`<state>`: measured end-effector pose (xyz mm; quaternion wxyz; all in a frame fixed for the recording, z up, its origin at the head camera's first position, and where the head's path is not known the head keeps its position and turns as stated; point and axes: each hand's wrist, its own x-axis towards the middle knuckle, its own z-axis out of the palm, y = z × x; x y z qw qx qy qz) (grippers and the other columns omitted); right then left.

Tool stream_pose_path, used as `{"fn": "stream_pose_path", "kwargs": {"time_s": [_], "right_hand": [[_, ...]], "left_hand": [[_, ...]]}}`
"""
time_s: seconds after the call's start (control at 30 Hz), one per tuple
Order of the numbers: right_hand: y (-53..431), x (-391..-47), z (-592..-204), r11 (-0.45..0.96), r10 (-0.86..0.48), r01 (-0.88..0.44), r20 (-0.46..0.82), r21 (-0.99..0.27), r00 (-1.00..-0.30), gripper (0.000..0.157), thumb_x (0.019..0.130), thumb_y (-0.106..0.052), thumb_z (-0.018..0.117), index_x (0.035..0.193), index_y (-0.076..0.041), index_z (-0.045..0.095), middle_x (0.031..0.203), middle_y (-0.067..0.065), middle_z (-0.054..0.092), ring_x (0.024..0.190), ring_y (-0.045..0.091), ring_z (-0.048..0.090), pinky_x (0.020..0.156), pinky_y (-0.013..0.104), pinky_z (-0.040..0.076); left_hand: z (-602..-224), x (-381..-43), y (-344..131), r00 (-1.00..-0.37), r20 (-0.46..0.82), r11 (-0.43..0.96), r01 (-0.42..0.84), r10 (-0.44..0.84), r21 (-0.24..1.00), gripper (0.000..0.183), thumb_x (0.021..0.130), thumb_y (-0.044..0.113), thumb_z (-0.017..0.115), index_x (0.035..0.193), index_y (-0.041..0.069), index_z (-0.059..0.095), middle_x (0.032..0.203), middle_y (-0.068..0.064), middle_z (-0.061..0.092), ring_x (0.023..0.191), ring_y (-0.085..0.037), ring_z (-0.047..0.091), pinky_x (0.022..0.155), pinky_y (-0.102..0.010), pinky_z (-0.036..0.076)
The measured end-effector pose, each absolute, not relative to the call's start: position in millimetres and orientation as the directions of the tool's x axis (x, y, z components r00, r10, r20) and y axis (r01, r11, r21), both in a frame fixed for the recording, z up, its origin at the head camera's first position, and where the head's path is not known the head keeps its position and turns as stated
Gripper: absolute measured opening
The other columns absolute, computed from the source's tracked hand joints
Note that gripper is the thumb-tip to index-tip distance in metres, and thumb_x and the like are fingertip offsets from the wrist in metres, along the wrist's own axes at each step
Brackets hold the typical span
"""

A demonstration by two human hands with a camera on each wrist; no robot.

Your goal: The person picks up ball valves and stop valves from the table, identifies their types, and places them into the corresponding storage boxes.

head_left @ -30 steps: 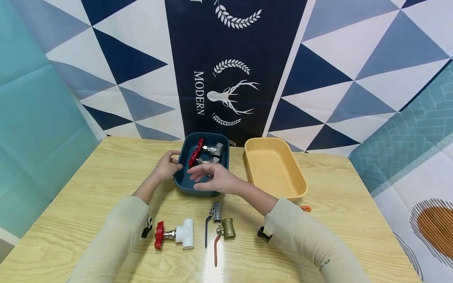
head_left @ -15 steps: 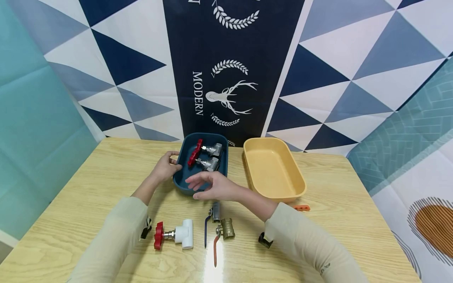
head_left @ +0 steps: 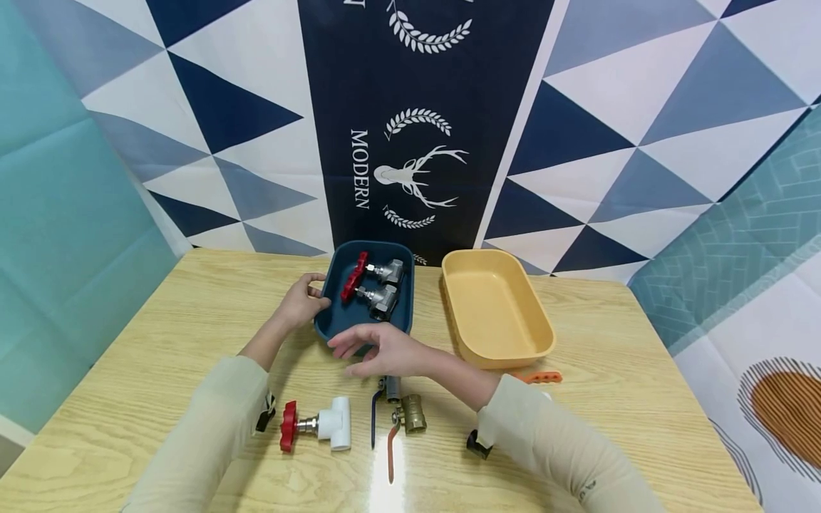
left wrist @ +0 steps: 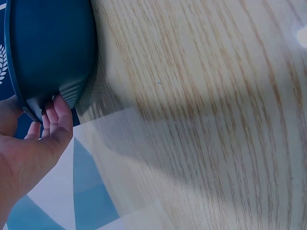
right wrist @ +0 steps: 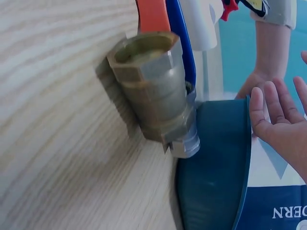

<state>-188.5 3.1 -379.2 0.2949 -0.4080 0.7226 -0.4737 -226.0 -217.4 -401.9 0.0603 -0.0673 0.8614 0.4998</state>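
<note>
My left hand (head_left: 303, 303) grips the left side of a dark blue plastic bin (head_left: 343, 324). In the left wrist view its fingers (left wrist: 60, 117) lie against the bin's outer wall, the thumb at the rim. Inside the bin are two metal valves with red handwheels, the far one (head_left: 386, 271) and the near one (head_left: 380, 298). Over the bin's front rim hovers my right hand (head_left: 388, 349), fingers loosely bent and holding nothing. Just below it on the table lie a steel ball valve (head_left: 393, 388) with a blue lever and a brass ball valve (head_left: 413, 413) with a red lever.
A yellow bin (head_left: 490, 313) stands right of the blue one. At front left lies a white plastic tee valve (head_left: 335, 424) with a red handwheel. An orange handle (head_left: 544, 377) shows partly behind the right forearm. A patterned cloth backdrop (head_left: 410, 178) rises behind the table.
My right hand has drawn back from over the bin's middle to its front rim, uncovering the near red-wheeled valve and partly covering the steel ball valve. The left hand stays on the bin.
</note>
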Motion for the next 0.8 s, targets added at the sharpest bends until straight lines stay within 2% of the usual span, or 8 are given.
{"fn": "stream_pose_path", "kwargs": {"time_s": [0.13, 0.3, 0.6, 0.8], "right_hand": [[2, -185, -381, 0.2, -0.881, -0.304, -0.036, -0.931, -0.471, 0.042, 0.085, -0.009, 0.066, 0.126, -0.005, 0.056, 0.122, 0.016, 0.06, 0.113, 0.034, 0.054, 0.085, 0.034, 0.051], [1, -181, -382, 0.212, -0.884, -0.296, -0.054, -0.931, -0.464, 0.042, 0.085, -0.01, 0.066, 0.126, -0.007, 0.056, 0.122, 0.011, 0.061, 0.113, 0.029, 0.055, 0.083, 0.029, 0.05], [-1, -172, -390, 0.22, -0.892, -0.26, -0.086, -0.94, -0.444, 0.042, 0.086, -0.01, 0.067, 0.127, -0.008, 0.056, 0.124, 0.012, 0.059, 0.114, 0.023, 0.055, 0.086, 0.026, 0.05], [-3, -167, -398, 0.217, -0.901, -0.251, -0.095, -0.943, -0.424, 0.042, 0.085, -0.009, 0.066, 0.126, -0.006, 0.056, 0.128, 0.014, 0.057, 0.117, 0.03, 0.053, 0.086, 0.025, 0.05]], "left_hand": [[-402, -226, -217, -0.984, -0.169, 0.49, -0.176, -0.059, 0.854, 0.05, 0.091, 0.007, 0.054, 0.138, 0.003, 0.036, 0.099, -0.012, 0.046, 0.079, -0.019, 0.048, 0.064, -0.022, 0.044], [-403, -227, -217, -0.984, -0.168, 0.491, -0.174, -0.057, 0.854, 0.05, 0.091, 0.007, 0.054, 0.138, 0.003, 0.036, 0.098, -0.012, 0.045, 0.078, -0.019, 0.048, 0.064, -0.023, 0.044], [-404, -226, -217, -0.986, -0.155, 0.489, -0.162, -0.055, 0.857, 0.05, 0.09, 0.007, 0.054, 0.137, 0.002, 0.036, 0.098, -0.012, 0.046, 0.079, -0.02, 0.047, 0.065, -0.023, 0.044], [-404, -225, -216, -0.987, -0.154, 0.488, -0.161, -0.055, 0.858, 0.051, 0.09, 0.007, 0.054, 0.137, 0.002, 0.036, 0.098, -0.012, 0.046, 0.079, -0.019, 0.047, 0.065, -0.023, 0.044]]}}
